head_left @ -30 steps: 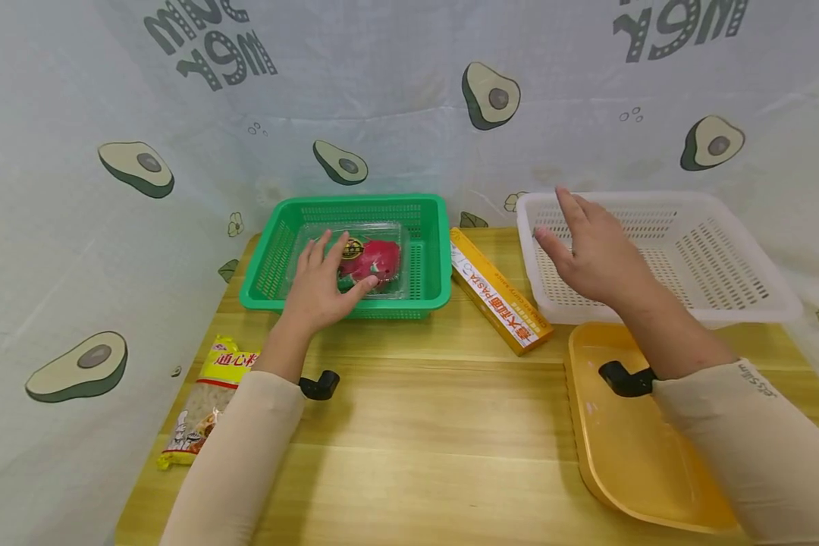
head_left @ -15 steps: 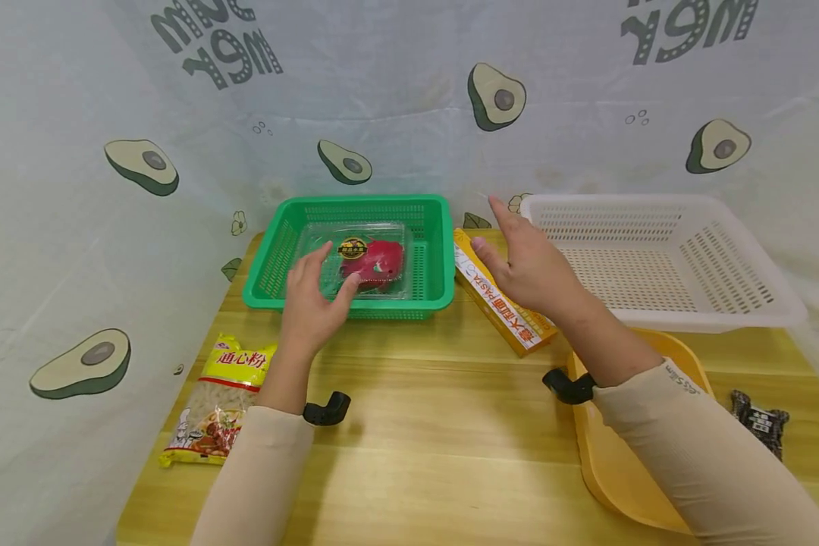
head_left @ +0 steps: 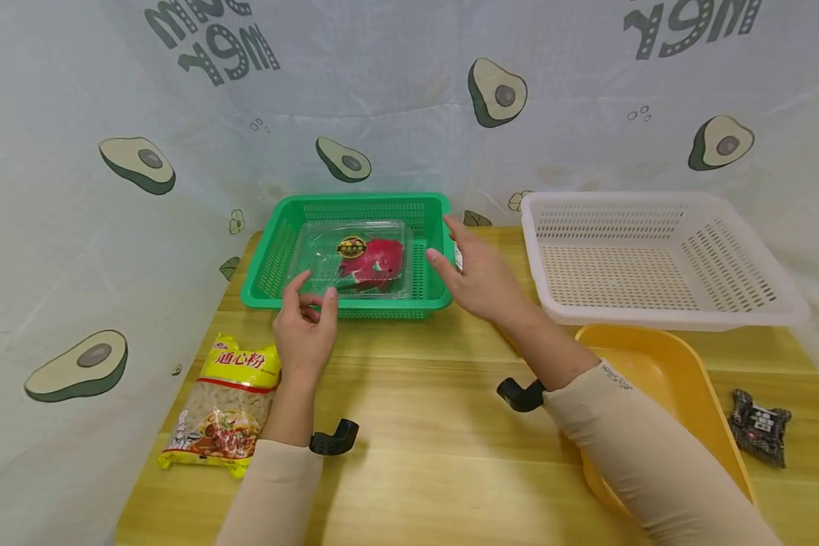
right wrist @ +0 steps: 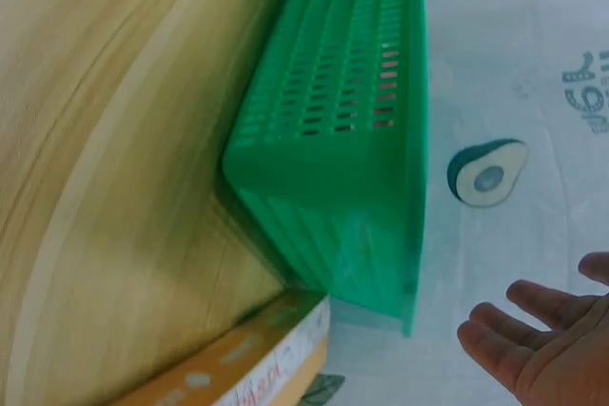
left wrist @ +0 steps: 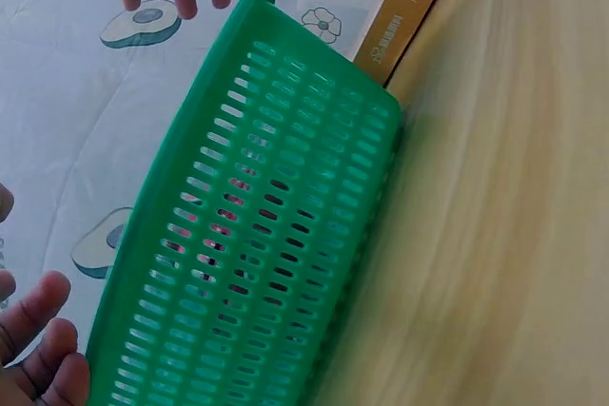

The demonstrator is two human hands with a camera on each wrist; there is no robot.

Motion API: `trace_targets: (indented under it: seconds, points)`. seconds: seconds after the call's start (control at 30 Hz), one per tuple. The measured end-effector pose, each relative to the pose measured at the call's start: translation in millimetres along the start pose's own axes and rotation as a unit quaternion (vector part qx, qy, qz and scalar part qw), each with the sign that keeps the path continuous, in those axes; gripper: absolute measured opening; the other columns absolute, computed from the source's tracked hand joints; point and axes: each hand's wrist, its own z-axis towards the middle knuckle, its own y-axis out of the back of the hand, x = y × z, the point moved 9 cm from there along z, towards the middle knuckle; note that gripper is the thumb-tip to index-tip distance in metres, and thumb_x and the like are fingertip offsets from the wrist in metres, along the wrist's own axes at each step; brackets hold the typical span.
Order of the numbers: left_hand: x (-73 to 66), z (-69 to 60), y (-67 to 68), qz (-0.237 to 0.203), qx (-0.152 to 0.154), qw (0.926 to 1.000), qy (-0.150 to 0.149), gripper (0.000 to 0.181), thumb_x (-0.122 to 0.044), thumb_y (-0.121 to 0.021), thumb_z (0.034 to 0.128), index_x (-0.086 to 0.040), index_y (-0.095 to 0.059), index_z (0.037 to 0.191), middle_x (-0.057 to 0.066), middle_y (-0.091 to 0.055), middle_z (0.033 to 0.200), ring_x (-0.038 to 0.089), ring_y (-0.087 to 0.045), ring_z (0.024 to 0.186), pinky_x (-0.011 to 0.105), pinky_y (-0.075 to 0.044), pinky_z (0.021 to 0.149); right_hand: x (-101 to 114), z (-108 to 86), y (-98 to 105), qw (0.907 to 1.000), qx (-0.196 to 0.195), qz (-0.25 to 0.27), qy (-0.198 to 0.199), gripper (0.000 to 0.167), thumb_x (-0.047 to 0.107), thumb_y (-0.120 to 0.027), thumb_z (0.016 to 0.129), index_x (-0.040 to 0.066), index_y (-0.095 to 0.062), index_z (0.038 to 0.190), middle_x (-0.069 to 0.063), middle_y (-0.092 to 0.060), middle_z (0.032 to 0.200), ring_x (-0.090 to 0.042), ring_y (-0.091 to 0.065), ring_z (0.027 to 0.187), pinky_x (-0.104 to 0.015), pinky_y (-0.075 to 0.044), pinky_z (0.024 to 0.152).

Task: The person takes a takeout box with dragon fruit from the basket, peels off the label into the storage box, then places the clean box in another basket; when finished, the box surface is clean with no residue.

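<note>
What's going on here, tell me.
A person's left hand is at the front of a rectangular green plastic basket, the right hand at its right end; neither grips it, and whether they touch it is unclear. Inside lies a clear plastic box with a pink-red item. A yellow plastic macaroni bag lies left, a white plastic basket right.

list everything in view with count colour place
green basket: 1, green, back left
clamshell container: 1, clear, in green basket
red item: 1, red, in container
PASTA box: 1, orange and white, right of green basket
white basket: 1, white, back right
tray: 1, orange, before white basket
packet: 1, dark, right of tray
macaroni bag: 1, yellow, left
wooden table: 1, brown, beneath
avocado-print sheet: 1, whitish, behind table
wrist cameras: 2, black, at wrists
sleeves: 2, beige, forearms
left hand: 1, green basket's front
right hand: 1, green basket's right end
</note>
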Motion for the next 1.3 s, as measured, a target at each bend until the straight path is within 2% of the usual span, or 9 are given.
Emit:
trace_targets:
  seconds: [0.13, 0.23, 0.33, 0.47, 0.63, 0.73, 0.83, 1.03, 1.3]
  points:
    - [12.5, -7.4, 2.9, -0.001, -0.03, 0.9992, 0.026, 0.052, -0.031, -0.071, 0.0967, -0.012, -0.055, 0.142, 0.013, -0.071, 0.084, 0.004, -0.05, 0.056, 0.021, -0.043, 0.056, 5.6, 5.2, -12.8, 0.9992, 0.013, 0.037, -0.004, 0.075, 0.048, -0.05, 0.105, 0.018, -0.016, 0.165, -0.018, -0.039, 0.162, -0.038, -0.042, 0.147, -0.059, -0.038, 0.117]
    - [24.6, -11.4, 1.8, -0.001, -0.046, 0.9973, 0.056, 0.055, -0.036, -0.071, 0.0961, -0.016, -0.054, 0.144, 0.013, -0.072, 0.084, 0.0, -0.049, 0.053, 0.022, -0.042, 0.053, 8.4, 11.2, -20.1, 0.9976, 0.011, 0.068, -0.01, 0.075, 0.05, -0.052, 0.104, 0.021, -0.018, 0.165, -0.016, -0.039, 0.163, -0.037, -0.042, 0.148, -0.059, -0.04, 0.116]
    - [35.9, -14.1, -0.6, -0.008, -0.057, 0.9947, 0.085, 0.059, -0.041, -0.071, 0.0957, -0.019, -0.051, 0.147, 0.012, -0.072, 0.084, 0.002, -0.048, 0.052, 0.025, -0.041, 0.051, 7.8, 18.9, -28.0, 0.9949, 0.011, 0.097, -0.025, 0.075, 0.053, -0.053, 0.103, 0.025, -0.02, 0.164, -0.015, -0.038, 0.163, -0.036, -0.04, 0.149, -0.058, -0.04, 0.116]
    - [49.2, -14.4, -3.5, -0.015, -0.069, 0.9904, 0.119, 0.066, -0.048, -0.068, 0.0959, -0.02, -0.045, 0.151, 0.01, -0.069, 0.081, 0.007, -0.05, 0.052, 0.027, -0.043, 0.051, 4.3, 28.2, -41.9, 0.9915, 0.032, 0.115, -0.052, 0.077, 0.057, -0.052, 0.102, 0.026, -0.019, 0.164, -0.013, -0.032, 0.167, -0.037, -0.035, 0.152, -0.059, -0.035, 0.119]
    - [62.5, -9.4, -4.7, -0.061, -0.077, 0.9836, 0.151, 0.074, -0.058, -0.064, 0.0942, -0.023, -0.04, 0.154, 0.004, -0.062, 0.074, 0.011, -0.055, 0.051, 0.03, -0.049, 0.053, 0.4, 41.9, -54.7, 0.9897, 0.043, 0.12, -0.065, 0.08, 0.057, -0.053, 0.101, 0.022, -0.018, 0.164, -0.012, -0.028, 0.169, -0.039, -0.034, 0.152, -0.06, -0.033, 0.12]
    - [66.5, -4.7, -4.0, -0.089, -0.085, 0.9805, 0.153, 0.075, -0.059, -0.065, 0.0933, -0.022, -0.04, 0.154, 0.004, -0.057, 0.067, 0.016, -0.056, 0.046, 0.031, -0.05, 0.049, -3.6, 49.5, -61.8, 0.9865, 0.05, 0.135, -0.08, 0.08, 0.056, -0.054, 0.101, 0.023, -0.018, 0.164, -0.01, -0.026, 0.17, -0.038, -0.033, 0.152, -0.06, -0.033, 0.12]
    - [69.2, -1.7, -3.5, -0.092, -0.09, 0.9797, 0.154, 0.075, -0.057, -0.066, 0.0936, -0.02, -0.041, 0.153, 0.003, -0.053, 0.062, 0.018, -0.055, 0.042, 0.029, -0.049, 0.047, -7.3, 55.5, -69.4, 0.9825, 0.061, 0.15, -0.092, 0.08, 0.055, -0.055, 0.101, 0.024, -0.017, 0.164, -0.009, -0.023, 0.17, -0.039, -0.032, 0.153, -0.06, -0.033, 0.12]
    - [72.6, -0.7, -5.3, -0.1, -0.1, 0.9774, 0.157, 0.074, -0.053, -0.069, 0.0934, -0.018, -0.041, 0.153, 0.0, -0.052, 0.059, 0.01, -0.053, 0.042, 0.026, -0.05, 0.048, -11.9, 63.6, -79.3, 0.9759, 0.067, 0.177, -0.108, 0.076, 0.05, -0.058, 0.101, 0.027, -0.019, 0.164, -0.009, -0.023, 0.17, -0.038, -0.032, 0.152, -0.059, -0.034, 0.12]
    - [73.1, -3.0, -3.6, -0.084, -0.137, 0.978, 0.132, 0.062, -0.046, -0.07, 0.0947, -0.019, -0.049, 0.146, -0.001, -0.049, 0.061, 0.006, -0.047, 0.051, 0.022, -0.043, 0.052, -15.3, 66.5, -93.0, 0.9561, 0.091, 0.242, -0.137, 0.075, 0.042, -0.06, 0.102, 0.032, -0.017, 0.164, -0.008, -0.016, 0.172, -0.04, -0.03, 0.153, -0.059, -0.033, 0.12]
